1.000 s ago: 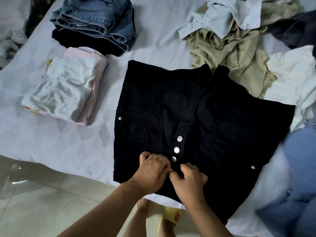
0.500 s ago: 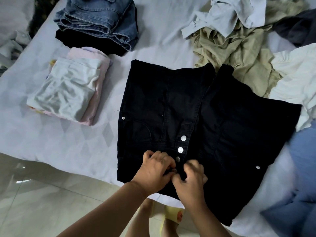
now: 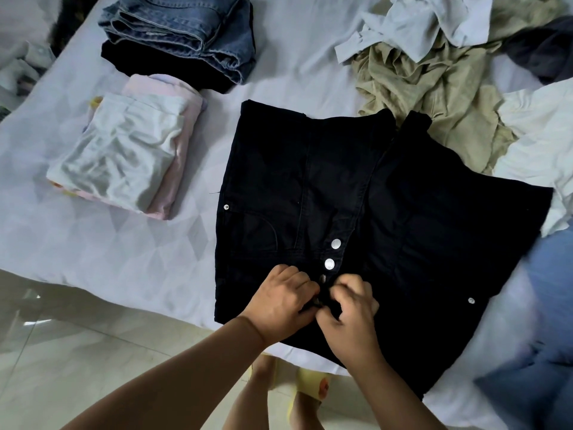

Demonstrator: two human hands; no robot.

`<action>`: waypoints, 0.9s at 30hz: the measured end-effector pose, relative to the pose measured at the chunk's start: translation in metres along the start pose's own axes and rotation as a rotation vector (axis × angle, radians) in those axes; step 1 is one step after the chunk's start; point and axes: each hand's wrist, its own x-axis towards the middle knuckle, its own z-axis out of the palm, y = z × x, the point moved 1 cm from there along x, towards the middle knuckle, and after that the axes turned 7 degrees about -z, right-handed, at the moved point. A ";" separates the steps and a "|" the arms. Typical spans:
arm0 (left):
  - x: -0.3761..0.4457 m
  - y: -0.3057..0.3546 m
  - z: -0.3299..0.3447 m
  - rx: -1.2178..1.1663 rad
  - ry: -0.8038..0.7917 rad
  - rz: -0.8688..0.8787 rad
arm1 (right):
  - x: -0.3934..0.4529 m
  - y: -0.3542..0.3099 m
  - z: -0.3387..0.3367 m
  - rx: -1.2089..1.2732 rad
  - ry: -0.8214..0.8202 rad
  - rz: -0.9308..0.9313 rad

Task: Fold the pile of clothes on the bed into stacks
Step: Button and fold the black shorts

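Note:
A black denim garment (image 3: 403, 212) with a row of silver buttons (image 3: 335, 243) lies spread flat on the bed, waistband toward me. My left hand (image 3: 283, 301) and my right hand (image 3: 350, 315) meet at the waistband end of the button row, fingers curled and pinching the black fabric on either side of the placket. One button is partly hidden between my fingers. An unfolded heap lies at the far right: olive cloth (image 3: 434, 97), a pale grey top (image 3: 418, 26) and a white piece (image 3: 542, 144).
Folded blue jeans (image 3: 183, 29) sit on a black folded item at the far left. A folded white and pink stack (image 3: 124, 159) lies nearer. Blue fabric (image 3: 542, 336) bunches at the right edge. The white sheet (image 3: 108, 259) ends at a tiled floor (image 3: 62, 367).
Both hands stay at the button placket, fingers working slightly closer together over the lowest button. The view has shifted a little; the garment lies as before.

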 end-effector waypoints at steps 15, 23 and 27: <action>-0.042 0.013 0.009 0.330 -0.248 -0.143 | -0.038 0.030 -0.024 -0.581 -0.334 -0.132; -0.052 -0.016 -0.009 0.408 -0.150 -0.174 | -0.053 0.043 -0.046 -0.569 -0.273 -0.148; -0.057 -0.029 -0.020 0.410 -0.143 -0.202 | -0.062 0.061 -0.065 -0.520 -0.157 -0.178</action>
